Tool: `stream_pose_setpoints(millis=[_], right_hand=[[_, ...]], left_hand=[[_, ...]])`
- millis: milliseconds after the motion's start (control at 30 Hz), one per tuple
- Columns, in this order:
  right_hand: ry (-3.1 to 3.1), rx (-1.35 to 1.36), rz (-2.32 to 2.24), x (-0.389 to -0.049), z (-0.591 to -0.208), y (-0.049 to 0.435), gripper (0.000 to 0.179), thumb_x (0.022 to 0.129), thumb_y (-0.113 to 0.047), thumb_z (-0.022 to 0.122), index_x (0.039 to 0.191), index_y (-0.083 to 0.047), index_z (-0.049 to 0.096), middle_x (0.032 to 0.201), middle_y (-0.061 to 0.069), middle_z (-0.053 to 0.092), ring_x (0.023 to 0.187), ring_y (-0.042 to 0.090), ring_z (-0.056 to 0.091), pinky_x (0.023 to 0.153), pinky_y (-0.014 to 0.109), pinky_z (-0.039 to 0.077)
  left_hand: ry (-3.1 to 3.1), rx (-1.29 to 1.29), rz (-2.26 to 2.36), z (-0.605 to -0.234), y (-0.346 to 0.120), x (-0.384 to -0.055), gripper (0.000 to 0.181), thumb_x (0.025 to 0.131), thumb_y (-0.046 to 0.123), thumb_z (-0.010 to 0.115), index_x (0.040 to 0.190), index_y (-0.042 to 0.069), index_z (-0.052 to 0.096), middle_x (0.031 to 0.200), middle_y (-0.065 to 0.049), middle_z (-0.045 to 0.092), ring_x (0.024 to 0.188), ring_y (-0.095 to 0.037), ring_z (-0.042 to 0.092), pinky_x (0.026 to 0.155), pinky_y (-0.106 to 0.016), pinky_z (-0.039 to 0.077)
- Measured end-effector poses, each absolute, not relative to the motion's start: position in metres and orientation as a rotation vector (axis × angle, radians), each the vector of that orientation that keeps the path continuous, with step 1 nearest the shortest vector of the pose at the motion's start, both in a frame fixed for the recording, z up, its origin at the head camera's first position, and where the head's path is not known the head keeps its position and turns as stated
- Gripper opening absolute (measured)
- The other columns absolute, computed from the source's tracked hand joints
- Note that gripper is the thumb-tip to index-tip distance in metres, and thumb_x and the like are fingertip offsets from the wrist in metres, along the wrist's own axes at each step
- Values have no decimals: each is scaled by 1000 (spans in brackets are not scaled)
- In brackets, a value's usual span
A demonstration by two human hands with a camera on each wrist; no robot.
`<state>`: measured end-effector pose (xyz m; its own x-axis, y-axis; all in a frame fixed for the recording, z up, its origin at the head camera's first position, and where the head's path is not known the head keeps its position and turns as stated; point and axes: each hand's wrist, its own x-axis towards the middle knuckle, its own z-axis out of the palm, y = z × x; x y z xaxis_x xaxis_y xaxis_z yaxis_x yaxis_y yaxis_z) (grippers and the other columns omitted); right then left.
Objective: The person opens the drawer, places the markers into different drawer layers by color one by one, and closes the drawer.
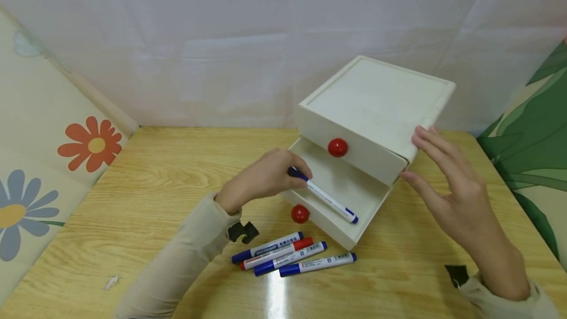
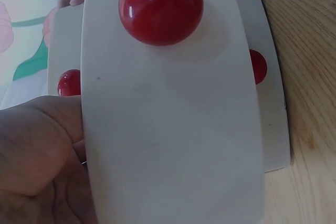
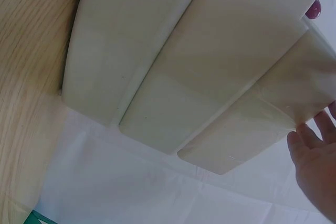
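A white drawer box (image 1: 381, 97) with red round knobs stands on the table, its middle drawer (image 1: 374, 210) pulled out. The left hand (image 1: 270, 174) pinches a white whiteboard marker (image 1: 330, 200) near its blue-capped end. The marker slants over the inside of that drawer; whether it touches the floor of the drawer I cannot tell. In the left wrist view, the drawer front (image 2: 173, 129) hides the marker and most of the fingers. My right hand (image 1: 465, 201) touches the upper right edge of the box with its fingers, also seen as a hand (image 3: 317, 156) in the right wrist view.
Several markers lie side by side on the wooden table (image 1: 177, 176) before the drawer, among them a red-capped marker (image 1: 276, 253) and a blue-capped marker (image 1: 319, 265). A small white scrap (image 1: 111, 282) is at the left. A pale sheet (image 1: 212, 48) hangs behind the table.
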<state>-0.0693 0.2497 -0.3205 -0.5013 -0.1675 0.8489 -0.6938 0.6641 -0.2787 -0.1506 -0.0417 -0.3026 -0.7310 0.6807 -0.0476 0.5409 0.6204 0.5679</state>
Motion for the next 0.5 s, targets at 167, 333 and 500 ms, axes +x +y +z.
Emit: stream_pose_setpoints(millis=[167,333,500], right_hand=[[-2032,662,772,-69,-320,250,66,96,-47,56,124,13,59,136,27,57,142,22,44,118,24,34],[-2029,666,775,-68,-320,251,66,96,-47,56,124,13,59,136,27,57,143,22,44,118,24,34],[-2028,665,776,-67,-320,251,67,96,-47,56,124,14,59,136,27,57,143,22,44,118,24,34]], left_hand=[[2604,976,800,-304,-39,-148,19,90,13,73,108,9,76,109,-5,75,93,-14,69,76,-20,57],[2633,960,801,-303,-37,-145,19,90,11,72,109,8,75,110,-7,75,98,-17,70,79,-23,59],[2655,975,786,-303,-35,-143,18,91,11,72,108,7,75,110,-7,75,100,-17,70,82,-25,59]])
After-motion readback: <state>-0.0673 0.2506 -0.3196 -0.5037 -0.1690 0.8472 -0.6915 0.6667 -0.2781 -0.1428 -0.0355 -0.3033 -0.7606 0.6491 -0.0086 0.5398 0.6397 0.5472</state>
